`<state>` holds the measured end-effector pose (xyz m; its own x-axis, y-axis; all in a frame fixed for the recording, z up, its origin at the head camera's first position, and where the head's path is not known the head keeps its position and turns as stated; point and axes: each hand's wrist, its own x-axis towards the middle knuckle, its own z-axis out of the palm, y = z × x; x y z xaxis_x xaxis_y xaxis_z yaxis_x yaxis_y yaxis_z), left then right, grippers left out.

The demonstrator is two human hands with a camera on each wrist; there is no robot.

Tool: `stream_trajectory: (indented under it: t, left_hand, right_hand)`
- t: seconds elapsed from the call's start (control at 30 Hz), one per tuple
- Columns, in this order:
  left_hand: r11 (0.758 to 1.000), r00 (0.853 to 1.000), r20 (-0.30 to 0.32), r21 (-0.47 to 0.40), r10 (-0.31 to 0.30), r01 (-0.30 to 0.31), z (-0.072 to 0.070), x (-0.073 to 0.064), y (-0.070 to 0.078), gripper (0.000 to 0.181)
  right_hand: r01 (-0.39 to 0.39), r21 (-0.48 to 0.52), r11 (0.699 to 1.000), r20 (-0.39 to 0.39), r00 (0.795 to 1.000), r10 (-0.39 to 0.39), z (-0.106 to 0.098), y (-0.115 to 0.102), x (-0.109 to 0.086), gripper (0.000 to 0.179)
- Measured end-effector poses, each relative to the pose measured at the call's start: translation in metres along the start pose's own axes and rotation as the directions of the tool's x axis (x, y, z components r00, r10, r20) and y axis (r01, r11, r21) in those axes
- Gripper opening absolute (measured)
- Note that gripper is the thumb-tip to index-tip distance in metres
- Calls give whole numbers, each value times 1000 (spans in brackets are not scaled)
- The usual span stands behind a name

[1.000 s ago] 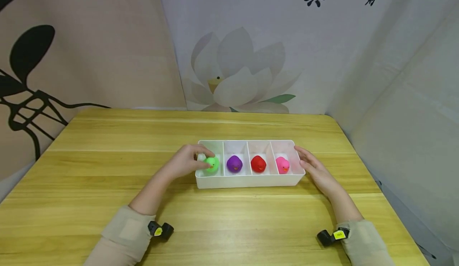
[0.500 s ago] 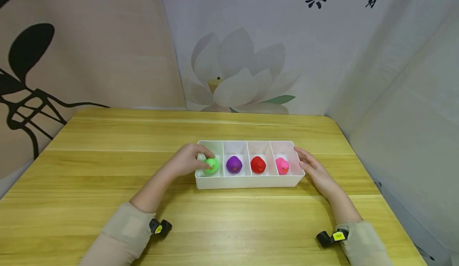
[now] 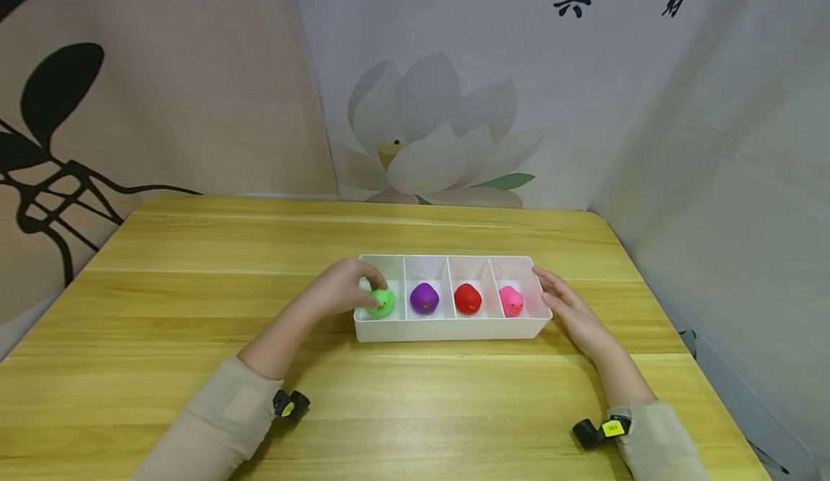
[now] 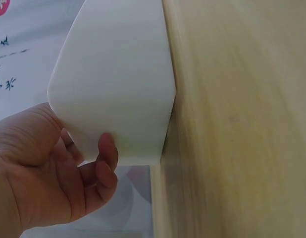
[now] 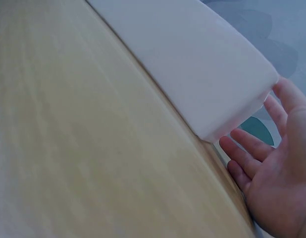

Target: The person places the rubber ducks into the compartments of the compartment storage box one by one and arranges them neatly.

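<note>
A white divided box (image 3: 447, 330) stands on the table, with one small toy duck in each compartment. At its left end my left hand (image 3: 338, 288) reaches over the rim and pinches the green toy duck (image 3: 383, 302) between thumb and finger. In the left wrist view, other fingers (image 4: 107, 148) of that hand lie against the box's outer end. The purple duck (image 3: 424, 298), red duck (image 3: 467, 299) and pink duck (image 3: 511, 301) sit to the right, in that order. My right hand (image 3: 573, 311), fingers loosely extended, touches the box's right end.
The wooden table (image 3: 428, 409) extends around the box on all sides. Behind it hangs a pale cloth backdrop (image 3: 447, 106) with a printed lotus, and another light curtain (image 3: 733, 200) runs along the right side.
The green duck has shifted very slightly left and down within its compartment, together with the left fingers. The right hand and the box stay in place.
</note>
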<state>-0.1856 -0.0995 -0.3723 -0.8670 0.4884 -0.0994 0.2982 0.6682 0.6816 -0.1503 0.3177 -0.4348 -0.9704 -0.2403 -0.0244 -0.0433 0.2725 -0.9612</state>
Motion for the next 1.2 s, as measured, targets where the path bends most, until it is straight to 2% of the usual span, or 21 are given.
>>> stream_trajectory:
  t: [0.3,0.47,0.7,0.93,1.2]
  left_hand:
    - [1000,1000,22,-4,-16,16,0,0,1,20]
    - [1000,1000,6,-4,7,-7,2,0,-2,23]
    - [997,997,-35,-6,74,-74,1,-4,-8,26]
    - [991,990,-87,-73,107,-114,-6,-10,-9,27]
    - [973,982,-119,-160,146,-164,-12,-23,-7,28]
  right_hand:
    - [-13,1,1000,4,1000,13,0,1,-1,52]
    - [-12,-8,1000,2,1000,12,1,0,-2,52]
    - [-3,-9,1000,2,1000,3,1,1,-1,52]
    - [7,-4,1000,4,1000,-7,0,0,0,52]
    - [9,-4,1000,10,1000,-9,-1,0,0,52]
